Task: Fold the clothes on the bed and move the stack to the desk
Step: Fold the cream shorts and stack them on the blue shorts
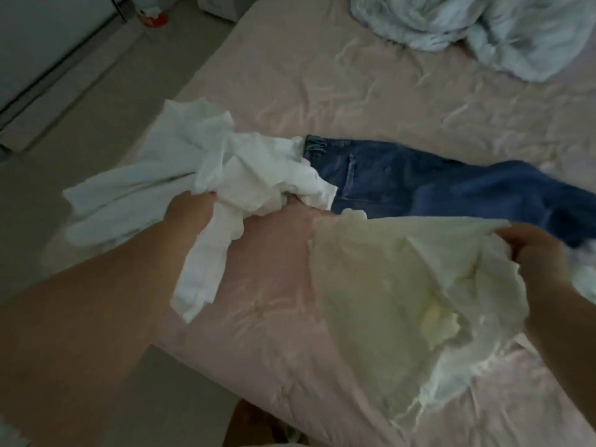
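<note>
Here your left hand [190,211] grips the white shirt [200,162] on the bed [371,91], and your right hand [532,253] pinches the cream garment [403,279]; both look light and limp, so hold the seams.

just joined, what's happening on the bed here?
A person is sorting clothes on the pink bed. The left hand grips a crumpled white garment; the right hand pinches the edge of a cream garment, lifting it. Blue jeans lie unfolded behind both. Nothing looks folded or stacked yet.
</note>
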